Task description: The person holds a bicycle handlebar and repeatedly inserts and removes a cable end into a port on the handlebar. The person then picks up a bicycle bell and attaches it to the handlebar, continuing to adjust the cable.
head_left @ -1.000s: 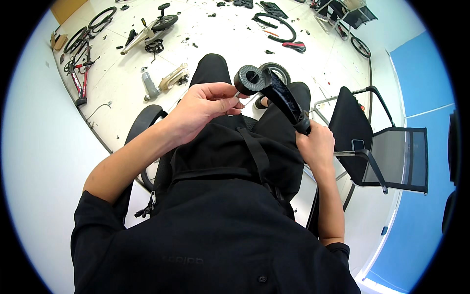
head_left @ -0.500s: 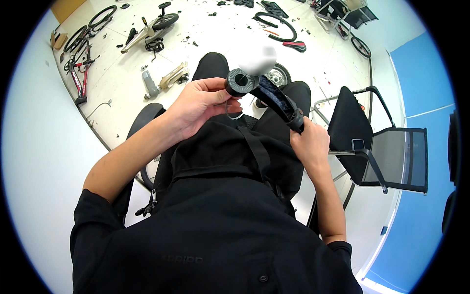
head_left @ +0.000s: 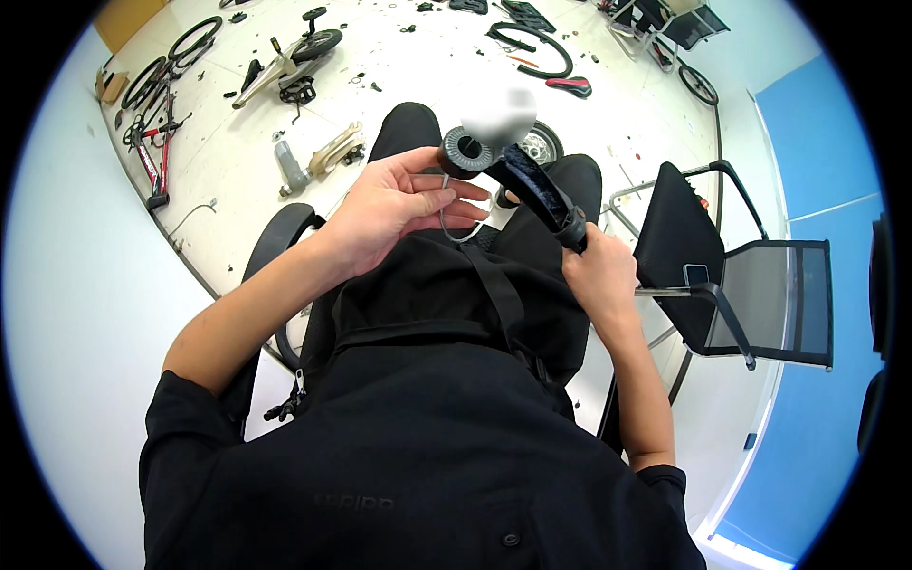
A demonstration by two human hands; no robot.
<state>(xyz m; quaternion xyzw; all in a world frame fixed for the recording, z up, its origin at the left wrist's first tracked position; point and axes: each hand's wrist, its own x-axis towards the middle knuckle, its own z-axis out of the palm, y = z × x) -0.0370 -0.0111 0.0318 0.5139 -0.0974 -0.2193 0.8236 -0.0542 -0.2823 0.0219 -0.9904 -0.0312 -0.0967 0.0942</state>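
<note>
My right hand is closed round the lower end of a black curved bicycle part, which slants up and left above my lap. Near its upper end is a round black piece with a toothed grey ring face; a blurred pale patch hides what lies just above. A thin grey cable loops down below the ring. My left hand pinches this cable between thumb and index finger, close under the ring, with its other fingers stretched out behind. A black bag or apron lies on my lap.
A small spoked wheel lies beyond my knees. Bicycle parts cover the floor: a red-black frame, a pale frame, a tyre and a red-black saddle. At right stands a black chair with a phone on it.
My left thumb has slid from the ring down onto the cable, and the fingers have spread farther out to the right. The right hand keeps its grip in nearly the same place.
</note>
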